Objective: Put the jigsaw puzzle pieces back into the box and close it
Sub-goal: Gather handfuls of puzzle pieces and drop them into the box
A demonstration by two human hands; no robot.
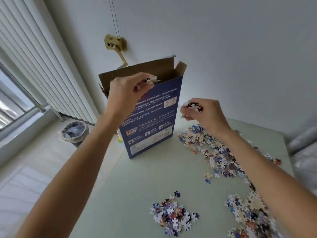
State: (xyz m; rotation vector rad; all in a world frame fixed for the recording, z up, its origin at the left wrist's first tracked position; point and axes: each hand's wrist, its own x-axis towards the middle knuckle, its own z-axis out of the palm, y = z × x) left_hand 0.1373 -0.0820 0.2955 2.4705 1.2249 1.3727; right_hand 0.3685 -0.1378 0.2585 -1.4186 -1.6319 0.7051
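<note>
A tall blue puzzle box (151, 122) stands upright on the pale table (147, 177), its brown top flaps open. My left hand (127, 93) is at the box's open top and grips a handful of puzzle pieces. To the right of the box my right hand (204, 112) is raised above the table and holds another handful of pieces. Loose puzzle pieces (212, 150) lie scattered across the right side of the table. A smaller pile of pieces (173, 215) lies near the front, and another heap (247, 210) sits at the right under my forearm.
A lined waste bin (74, 133) stands on the floor left of the table. A white radiator (34, 66) and a window run along the left wall. A tan fitting (115, 44) hangs on the wall behind the box.
</note>
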